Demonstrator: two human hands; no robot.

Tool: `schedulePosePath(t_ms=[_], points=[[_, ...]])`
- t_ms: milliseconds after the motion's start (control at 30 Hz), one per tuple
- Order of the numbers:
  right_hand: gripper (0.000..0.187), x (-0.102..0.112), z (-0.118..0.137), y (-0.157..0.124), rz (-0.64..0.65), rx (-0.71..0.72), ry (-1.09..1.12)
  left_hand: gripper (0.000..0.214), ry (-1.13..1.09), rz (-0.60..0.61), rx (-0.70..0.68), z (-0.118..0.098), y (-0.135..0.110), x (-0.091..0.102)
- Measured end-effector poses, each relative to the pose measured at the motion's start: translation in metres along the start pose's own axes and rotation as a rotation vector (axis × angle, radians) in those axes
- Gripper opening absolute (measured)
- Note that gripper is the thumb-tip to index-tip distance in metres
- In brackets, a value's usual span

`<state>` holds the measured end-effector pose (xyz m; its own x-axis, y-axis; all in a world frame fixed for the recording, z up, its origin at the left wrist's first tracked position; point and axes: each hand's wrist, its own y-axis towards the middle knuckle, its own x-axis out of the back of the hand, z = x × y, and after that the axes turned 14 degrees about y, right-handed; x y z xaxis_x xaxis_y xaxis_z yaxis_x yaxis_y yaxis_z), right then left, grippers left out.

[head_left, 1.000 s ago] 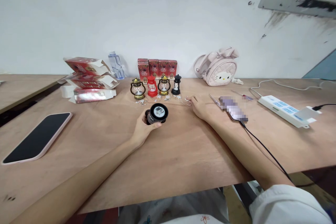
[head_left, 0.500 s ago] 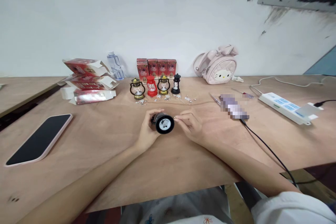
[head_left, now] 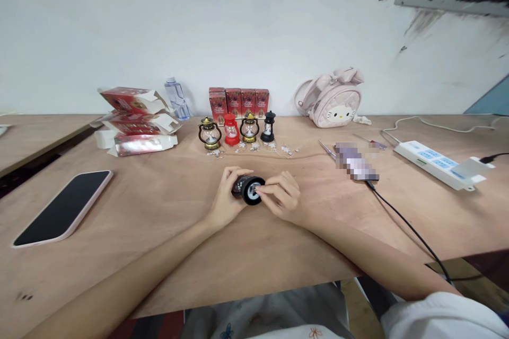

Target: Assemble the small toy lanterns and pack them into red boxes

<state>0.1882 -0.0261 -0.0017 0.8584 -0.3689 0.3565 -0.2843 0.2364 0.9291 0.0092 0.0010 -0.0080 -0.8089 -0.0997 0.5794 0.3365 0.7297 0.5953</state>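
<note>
My left hand (head_left: 227, 197) is closed around a small black lantern (head_left: 239, 185), tipped on its side with its round base toward me. A pale disc with a dark middle shows inside the base's black rim. At that base, the thumb and fingers of my right hand (head_left: 284, 196) are pinched together, their tips over the disc. What they pinch is too small to make out. Behind my hands stand a bronze lantern (head_left: 209, 134), a red lantern (head_left: 231, 130), another bronze lantern (head_left: 249, 128) and a black lantern (head_left: 269, 127).
Small silvery bits (head_left: 287, 151) lie before the lanterns. Red boxes (head_left: 234, 103) stand by the wall, opened boxes (head_left: 139, 122) and a bottle (head_left: 177, 98) to their left. A phone (head_left: 63, 209) lies left; a pink bag (head_left: 336, 100), screwdriver (head_left: 326, 148), cabled phone (head_left: 356, 161) and power strip (head_left: 431, 163) are right.
The lantern's base has turned toward the right. My right hand's fingertips have moved left from beside the rim onto the disc in the base. My left hand keeps its hold.
</note>
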Motion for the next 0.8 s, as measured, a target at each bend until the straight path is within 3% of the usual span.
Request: schedulePosePath(t_ms=[533, 667, 800], points=[[0.009, 0.002, 0.003, 0.001, -0.002, -0.025, 0.009, 0.040, -0.005, 0.010, 0.015, -0.003, 0.001, 0.002], [0.015, 0.008, -0.019, -0.003, 0.009, -0.232, -0.027, 0.039, -0.003, 0.007, 0.028, -0.004, 0.001, 0.004], [0.025, 0.024, -0.070, -0.011, 0.142, -0.598, -0.299, 0.040, -0.001, 0.020, 0.040, -0.004, 0.001, 0.005]])
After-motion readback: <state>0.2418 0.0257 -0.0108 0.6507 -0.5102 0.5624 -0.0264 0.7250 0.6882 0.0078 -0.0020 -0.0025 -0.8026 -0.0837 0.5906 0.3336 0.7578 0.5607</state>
